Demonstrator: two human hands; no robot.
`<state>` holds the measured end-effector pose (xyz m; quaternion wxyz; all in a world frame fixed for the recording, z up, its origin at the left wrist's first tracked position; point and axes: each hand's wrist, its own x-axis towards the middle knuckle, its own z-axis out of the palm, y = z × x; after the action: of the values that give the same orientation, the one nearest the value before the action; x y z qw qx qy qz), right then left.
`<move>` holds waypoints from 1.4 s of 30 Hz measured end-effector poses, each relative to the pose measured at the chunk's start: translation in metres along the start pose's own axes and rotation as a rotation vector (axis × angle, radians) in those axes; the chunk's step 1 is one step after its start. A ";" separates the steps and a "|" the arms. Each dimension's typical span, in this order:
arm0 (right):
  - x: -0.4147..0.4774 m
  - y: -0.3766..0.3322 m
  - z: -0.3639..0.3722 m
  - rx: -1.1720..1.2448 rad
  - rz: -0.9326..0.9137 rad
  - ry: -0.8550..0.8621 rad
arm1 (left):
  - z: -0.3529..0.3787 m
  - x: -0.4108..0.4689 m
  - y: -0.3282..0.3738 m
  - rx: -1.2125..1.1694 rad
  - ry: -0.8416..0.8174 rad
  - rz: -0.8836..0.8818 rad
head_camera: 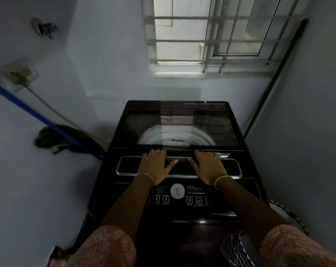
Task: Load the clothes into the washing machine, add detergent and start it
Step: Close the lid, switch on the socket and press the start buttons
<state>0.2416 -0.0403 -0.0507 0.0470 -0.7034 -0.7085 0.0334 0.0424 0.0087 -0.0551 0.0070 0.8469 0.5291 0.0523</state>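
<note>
Left grip (155,165), right grip (209,167): fingers curled over front lip of glass lid (180,128), thumbs splayed inward; paired, level hold, likely for an even lift. Washing machine (109,191): in corner under barred window (202,41), lid shut, drum visible through glass. Striped fabric (232,253): low right beside machine, presumably the clothes, not yet loaded. Control panel (163,199): beneath wrists, untouched. Detergent: not in view.

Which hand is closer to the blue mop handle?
Left. The left hand grips the washer lid's front edge, right of the blue mop handle; the right hand sits farther right.
</note>
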 end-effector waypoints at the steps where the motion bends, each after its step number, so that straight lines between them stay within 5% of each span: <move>1: -0.001 -0.001 0.002 -0.003 0.002 0.030 | 0.002 0.000 0.000 0.000 0.014 -0.002; 12: -0.004 -0.011 -0.001 -0.040 0.000 0.092 | -0.007 -0.005 -0.015 -0.104 0.000 0.040; 18: 0.032 -0.058 -0.038 0.062 -0.155 0.143 | -0.049 -0.025 -0.051 -0.033 0.099 -0.105; 26: 0.120 -0.170 -0.082 0.098 -0.339 0.224 | -0.111 -0.019 -0.169 0.059 0.123 -0.364; 42: 0.352 -0.400 -0.043 0.596 -0.527 0.011 | -0.170 0.102 -0.433 0.568 -0.010 -0.530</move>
<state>-0.1535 0.3071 0.0443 0.2600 -0.4532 -0.8236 0.2206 -0.3169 0.2833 0.0935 -0.2119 0.6494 0.7229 -0.1041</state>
